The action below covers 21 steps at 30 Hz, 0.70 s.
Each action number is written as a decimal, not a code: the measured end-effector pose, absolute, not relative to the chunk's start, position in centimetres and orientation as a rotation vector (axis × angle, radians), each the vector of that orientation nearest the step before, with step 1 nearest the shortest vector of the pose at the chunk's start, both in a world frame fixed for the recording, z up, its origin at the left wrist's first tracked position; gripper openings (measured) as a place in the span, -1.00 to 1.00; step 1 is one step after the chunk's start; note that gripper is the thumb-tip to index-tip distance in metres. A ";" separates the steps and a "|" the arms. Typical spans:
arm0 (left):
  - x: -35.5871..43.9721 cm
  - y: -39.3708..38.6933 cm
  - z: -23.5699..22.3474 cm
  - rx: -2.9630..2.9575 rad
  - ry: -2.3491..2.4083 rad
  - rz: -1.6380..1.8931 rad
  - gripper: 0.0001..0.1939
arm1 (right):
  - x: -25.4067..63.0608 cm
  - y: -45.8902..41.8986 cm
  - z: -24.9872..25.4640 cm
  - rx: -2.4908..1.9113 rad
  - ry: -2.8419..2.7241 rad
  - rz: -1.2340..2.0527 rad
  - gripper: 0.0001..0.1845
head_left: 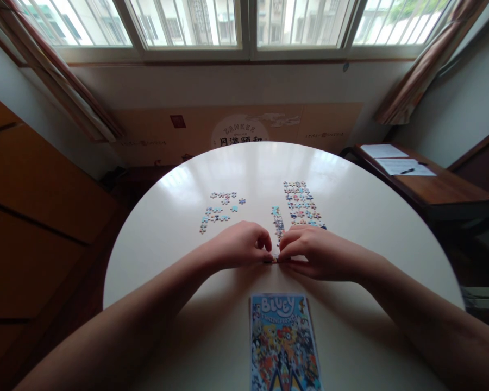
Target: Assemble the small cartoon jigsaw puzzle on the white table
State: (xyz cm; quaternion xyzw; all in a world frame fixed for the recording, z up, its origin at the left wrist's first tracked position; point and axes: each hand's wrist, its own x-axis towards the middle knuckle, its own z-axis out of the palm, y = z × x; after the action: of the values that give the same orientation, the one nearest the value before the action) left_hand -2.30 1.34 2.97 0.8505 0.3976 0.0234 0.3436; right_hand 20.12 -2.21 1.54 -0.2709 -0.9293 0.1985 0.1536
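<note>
Both hands meet over a small jigsaw puzzle piece (274, 260) near the middle of the white table. My left hand (244, 244) has its thumb and fingers curled closed at the piece's left side. From the right, my right hand (309, 250) pinches at the same spot, its fingertips partly hiding what they hold. Just beyond them runs a narrow strip of joined puzzle pieces (277, 220). Rows of loose puzzle pieces (299, 198) lie past my right hand, which covers the nearest ones. Another scattered group of pieces (215, 210) sits beyond my left hand.
A colourful picture sheet (284, 342) marked "Bluey" lies on the round white table (155, 260) close to me. To the right stands a wooden desk (444, 187) with papers (405, 165) and a pen. Windows and a large printed box are behind the table.
</note>
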 end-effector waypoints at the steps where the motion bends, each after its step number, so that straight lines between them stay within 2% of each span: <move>1: -2.3 1.3 3.0 2.226 1.026 0.063 -0.84 | 20.1 -2.2 1.5 -0.775 -2.663 0.569 -0.80; 21: -2.3 1.6 2.4 2.220 1.110 0.054 -0.90 | 20.1 -2.3 1.8 -0.802 -2.676 0.572 -0.81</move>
State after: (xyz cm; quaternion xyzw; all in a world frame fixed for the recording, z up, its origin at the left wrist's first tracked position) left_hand -2.25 1.56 2.41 0.8460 0.4232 0.0204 0.3236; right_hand 20.08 -2.34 1.79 -0.2783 -0.9286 0.1983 0.1445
